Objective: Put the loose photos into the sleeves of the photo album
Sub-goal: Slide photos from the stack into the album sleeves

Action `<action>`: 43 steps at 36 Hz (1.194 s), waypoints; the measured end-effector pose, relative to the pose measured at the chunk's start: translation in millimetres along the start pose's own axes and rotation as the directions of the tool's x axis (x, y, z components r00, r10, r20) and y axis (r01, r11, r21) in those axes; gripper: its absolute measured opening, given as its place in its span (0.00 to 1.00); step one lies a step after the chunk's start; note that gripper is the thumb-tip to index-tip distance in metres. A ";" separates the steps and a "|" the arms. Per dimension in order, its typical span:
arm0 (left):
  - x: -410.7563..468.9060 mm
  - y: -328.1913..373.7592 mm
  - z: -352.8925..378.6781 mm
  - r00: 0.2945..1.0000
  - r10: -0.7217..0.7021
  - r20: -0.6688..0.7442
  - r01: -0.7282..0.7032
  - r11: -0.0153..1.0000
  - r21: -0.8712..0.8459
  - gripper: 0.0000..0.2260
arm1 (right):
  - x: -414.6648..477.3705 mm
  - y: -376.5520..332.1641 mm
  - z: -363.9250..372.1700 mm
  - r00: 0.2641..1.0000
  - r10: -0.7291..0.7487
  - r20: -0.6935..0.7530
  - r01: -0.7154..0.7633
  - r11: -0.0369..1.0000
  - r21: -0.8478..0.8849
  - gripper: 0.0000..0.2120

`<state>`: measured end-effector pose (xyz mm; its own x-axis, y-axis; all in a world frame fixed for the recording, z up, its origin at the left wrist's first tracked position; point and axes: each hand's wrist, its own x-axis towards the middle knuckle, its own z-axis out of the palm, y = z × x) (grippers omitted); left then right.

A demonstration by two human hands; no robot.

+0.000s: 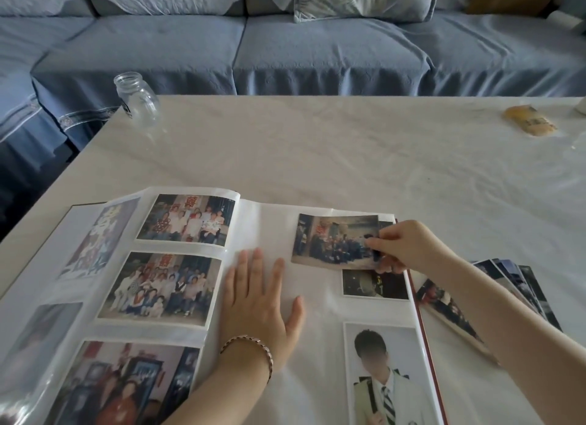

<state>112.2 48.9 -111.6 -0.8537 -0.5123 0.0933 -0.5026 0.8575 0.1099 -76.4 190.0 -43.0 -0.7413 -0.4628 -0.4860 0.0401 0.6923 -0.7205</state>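
Group photo (333,240) held at the top sleeve of the photo album's (269,215) right page.
Low on the album's right page, the left hand (260,307) lies flat, fingers spread, pressing the sheet down. Farther up, the right hand (409,247) is nearer the photo: its fingers (377,244) pinch the right edge, and the photo extends left from them, long axis across the page. Loose photos (507,285) fan right of the album.

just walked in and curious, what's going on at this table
A person is filling a photo album lying open on the table. The left hand rests flat on the right-hand page, while the right hand pinches the edge of a group photo at that page's top sleeve. More loose photos lie fanned out beside the album.
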 end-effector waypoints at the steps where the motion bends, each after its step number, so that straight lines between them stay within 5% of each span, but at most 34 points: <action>1: 0.5 0.6 -1.2 1.000 -0.004 0.005 0.004 1.000 -0.001 0.27 | 3.6 -3.0 5.9 1.000 -0.006 0.019 0.006 1.000 0.000 0.12; 10: 2.2 2.1 -5.6 0.997 -0.024 0.070 0.023 1.000 0.005 0.26 | 19.6 -29.4 46.3 0.995 -0.103 0.008 0.103 0.990 -0.097 0.12; 16: 2.8 2.2 -4.9 0.997 -0.038 0.062 0.038 0.999 0.013 0.26 | 21.2 -19.8 42.4 0.990 -0.070 -0.125 0.085 0.989 0.124 0.07; 23: 3.4 2.9 -5.1 0.998 -0.051 0.036 0.050 0.998 0.027 0.26 | 23.6 -26.4 51.4 0.992 -0.094 -0.082 0.100 0.993 0.069 0.06; 31: 3.7 2.8 -3.5 0.999 -0.039 0.001 0.039 0.999 0.035 0.26 | 19.4 -35.4 54.1 0.997 0.039 0.071 -0.065 0.912 0.404 0.04; 37: 3.3 2.1 -2.9 1.000 -0.031 0.004 0.031 0.999 0.039 0.26 | 23.3 -20.8 67.7 0.982 -0.035 -0.186 0.075 0.975 0.210 0.06; 43: 3.4 2.1 -3.8 0.999 -0.030 0.033 0.028 0.998 0.058 0.26 | 12.5 -19.6 84.2 0.881 -0.262 -0.394 0.278 0.960 -0.018 0.04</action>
<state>108.8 48.8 -107.3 -0.8423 -0.5360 0.0576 -0.5334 0.8441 0.0548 -30.1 124.0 -76.6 -0.9274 -0.3715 -0.0446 -0.1795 0.5464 -0.8180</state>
